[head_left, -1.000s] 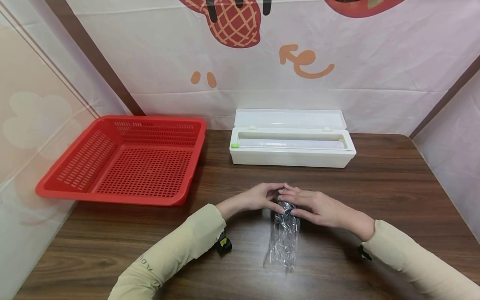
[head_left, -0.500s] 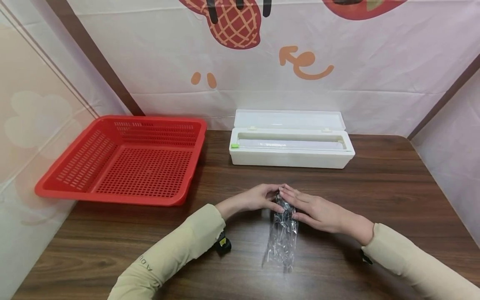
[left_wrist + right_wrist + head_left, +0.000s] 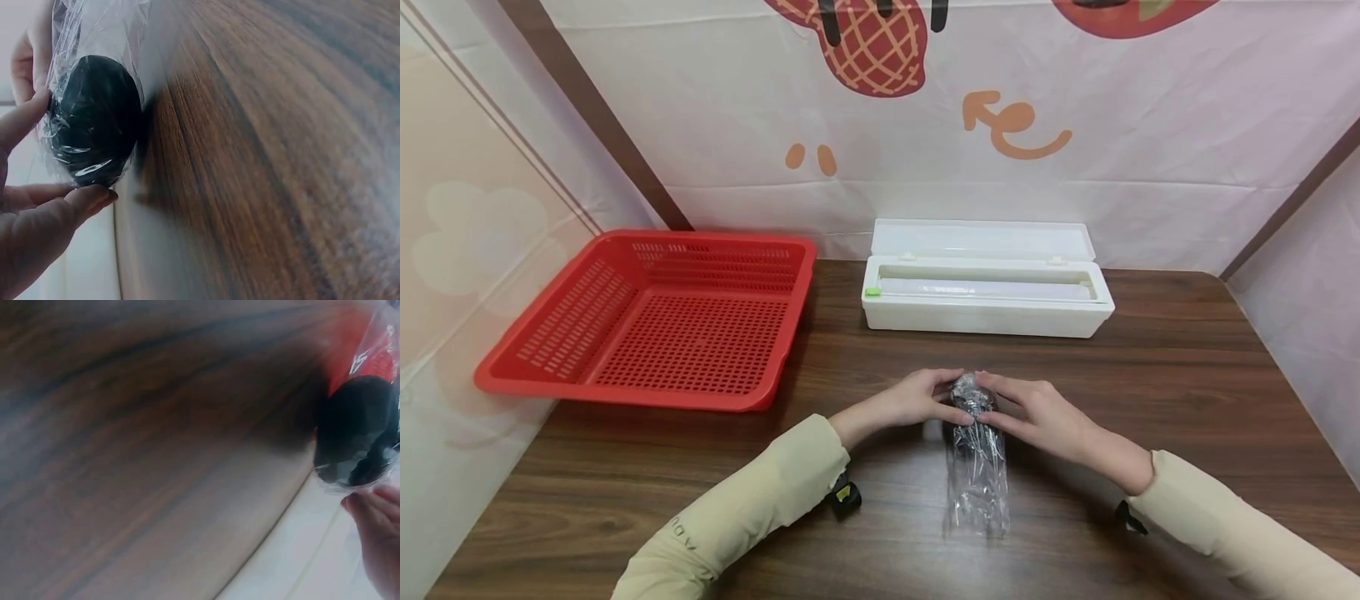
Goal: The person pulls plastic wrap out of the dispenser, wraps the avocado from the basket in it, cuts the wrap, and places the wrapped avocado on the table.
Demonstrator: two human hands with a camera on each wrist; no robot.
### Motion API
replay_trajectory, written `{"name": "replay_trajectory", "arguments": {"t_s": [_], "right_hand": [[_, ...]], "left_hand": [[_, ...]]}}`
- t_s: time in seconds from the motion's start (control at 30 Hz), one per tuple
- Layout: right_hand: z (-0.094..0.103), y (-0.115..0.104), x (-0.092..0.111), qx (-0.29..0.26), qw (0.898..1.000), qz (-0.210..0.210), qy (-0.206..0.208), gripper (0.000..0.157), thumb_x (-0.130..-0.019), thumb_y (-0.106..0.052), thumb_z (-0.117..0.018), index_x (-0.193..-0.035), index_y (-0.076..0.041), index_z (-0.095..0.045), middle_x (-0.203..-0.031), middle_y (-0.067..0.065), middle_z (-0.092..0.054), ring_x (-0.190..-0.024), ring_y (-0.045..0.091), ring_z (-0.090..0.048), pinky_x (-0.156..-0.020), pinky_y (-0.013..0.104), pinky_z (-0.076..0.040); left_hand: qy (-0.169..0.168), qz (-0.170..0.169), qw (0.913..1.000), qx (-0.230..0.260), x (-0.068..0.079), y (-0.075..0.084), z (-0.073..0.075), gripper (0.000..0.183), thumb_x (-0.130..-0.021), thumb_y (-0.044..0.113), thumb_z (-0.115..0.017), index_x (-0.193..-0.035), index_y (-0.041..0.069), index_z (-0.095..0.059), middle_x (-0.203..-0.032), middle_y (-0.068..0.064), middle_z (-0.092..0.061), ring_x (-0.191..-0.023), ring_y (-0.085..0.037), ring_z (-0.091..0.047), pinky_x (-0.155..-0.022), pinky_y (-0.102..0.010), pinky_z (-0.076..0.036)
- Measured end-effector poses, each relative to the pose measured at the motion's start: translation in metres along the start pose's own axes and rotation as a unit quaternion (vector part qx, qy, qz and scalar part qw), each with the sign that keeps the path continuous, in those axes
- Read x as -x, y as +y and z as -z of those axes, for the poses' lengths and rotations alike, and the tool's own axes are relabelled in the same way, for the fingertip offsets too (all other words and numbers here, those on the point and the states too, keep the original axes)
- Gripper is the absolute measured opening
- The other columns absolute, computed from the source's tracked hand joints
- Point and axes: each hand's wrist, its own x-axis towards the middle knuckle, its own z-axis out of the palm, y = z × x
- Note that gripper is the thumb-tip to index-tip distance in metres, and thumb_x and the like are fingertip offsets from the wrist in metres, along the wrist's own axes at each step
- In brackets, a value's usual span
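A dark, oval object (image 3: 97, 119) wrapped in clear cling film (image 3: 977, 492) lies on the table between my two hands. The film is bunched at its far end, and a loose tail trails toward me. My left hand (image 3: 917, 398) grips the wrapped object from the left, thumb on the near side and fingers on the far side. From the right, my right hand (image 3: 1041, 417) holds it between thumb and index finger. In the right wrist view the dark object (image 3: 356, 428) is at the right edge, my fingertips at its film-covered end.
A white cling film dispenser (image 3: 988, 318) stands behind my hands with its lid raised and a film roll (image 3: 981, 288) inside. To the back left is a red perforated basket (image 3: 647, 396). A printed cloth wall (image 3: 887, 196) borders the wooden table (image 3: 1150, 358).
My right fingers have drawn apart from the left fingertips at the far end, exposing the bunched film there. The film tail has shifted slightly right.
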Motion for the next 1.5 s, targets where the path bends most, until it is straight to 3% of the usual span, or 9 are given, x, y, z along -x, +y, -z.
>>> {"name": "replay_trajectory", "arguments": {"t_s": [0.23,0.37,0.6,0.77,1.07,1.37,1.5], "right_hand": [[0.002,-0.001,-0.003,0.02,0.999,0.038,0.02,0.039,-0.076,-0.017,-0.073,-0.109,-0.001,-0.063,-0.113,0.011,-0.062,-0.104,0.023,-0.059,-0.086,0.036,-0.048],[0.005,0.003,-0.005,0.029,0.997,0.068,0.008,0.037,-0.073,-0.012,-0.074,-0.107,-0.001,-0.065,-0.11,0.009,-0.061,-0.1,0.022,-0.059,-0.082,0.037,-0.049],[0.01,0.003,-0.007,0.026,0.997,0.069,-0.03,0.038,-0.075,-0.006,-0.07,-0.112,0.001,-0.062,-0.113,0.013,-0.061,-0.102,0.027,-0.058,-0.084,0.04,-0.048],[0.009,0.003,-0.008,0.009,0.996,0.07,-0.048,0.039,-0.075,-0.001,-0.068,-0.113,0.001,-0.061,-0.115,0.015,-0.06,-0.104,0.029,-0.057,-0.086,0.041,-0.047],[0.012,-0.001,-0.013,0.001,0.993,0.069,-0.091,0.039,-0.078,0.007,-0.062,-0.116,0.003,-0.059,-0.115,0.012,-0.054,-0.102,0.023,-0.055,-0.081,0.036,-0.048],[0.01,0.004,-0.015,0.006,0.992,0.12,-0.043,0.036,-0.073,0.011,-0.066,-0.107,0.002,-0.063,-0.108,0.012,-0.06,-0.097,0.025,-0.059,-0.079,0.037,-0.05],[0.011,0.004,-0.016,0.014,0.99,0.135,-0.027,0.03,-0.071,0.01,-0.068,-0.1,0.001,-0.066,-0.102,0.01,-0.062,-0.093,0.023,-0.06,-0.076,0.035,-0.051]], "left_hand": [[-0.002,0.005,1.0,0.007,0.005,0.001,0.007,0.061,-0.086,0.028,-0.061,-0.135,-0.002,-0.038,-0.134,-0.017,-0.045,-0.123,-0.024,-0.044,-0.102,-0.032,-0.034],[0.017,0.012,0.9996,0.016,0.006,0.0,0.014,0.047,-0.09,0.024,-0.053,-0.129,-0.002,-0.047,-0.128,-0.016,-0.052,-0.117,-0.026,-0.049,-0.098,-0.034,-0.038],[0.016,0.017,0.9979,0.06,0.004,-0.004,0.018,0.047,-0.086,0.01,-0.06,-0.126,-0.011,-0.045,-0.12,-0.022,-0.056,-0.11,-0.026,-0.056,-0.091,-0.026,-0.044],[0.014,0.02,0.9989,0.039,0.003,-0.004,0.018,0.055,-0.082,0.008,-0.066,-0.129,-0.007,-0.043,-0.128,-0.021,-0.05,-0.114,-0.028,-0.052,-0.094,-0.029,-0.042],[-0.014,-0.027,0.9994,-0.013,0.005,-0.003,0.019,0.058,-0.078,0.006,-0.069,-0.131,-0.003,-0.044,-0.133,-0.016,-0.047,-0.121,-0.026,-0.046,-0.099,-0.029,-0.037],[-0.011,-0.014,0.9988,-0.045,0.01,-0.003,0.016,0.047,-0.077,0.009,-0.071,-0.121,0.004,-0.056,-0.123,-0.011,-0.056,-0.113,-0.024,-0.053,-0.093,-0.028,-0.043],[0.011,-0.02,0.9975,-0.068,0.014,-0.002,0.013,0.043,-0.075,0.012,-0.073,-0.115,0.004,-0.06,-0.115,-0.01,-0.061,-0.106,-0.022,-0.057,-0.089,-0.029,-0.045]]}}
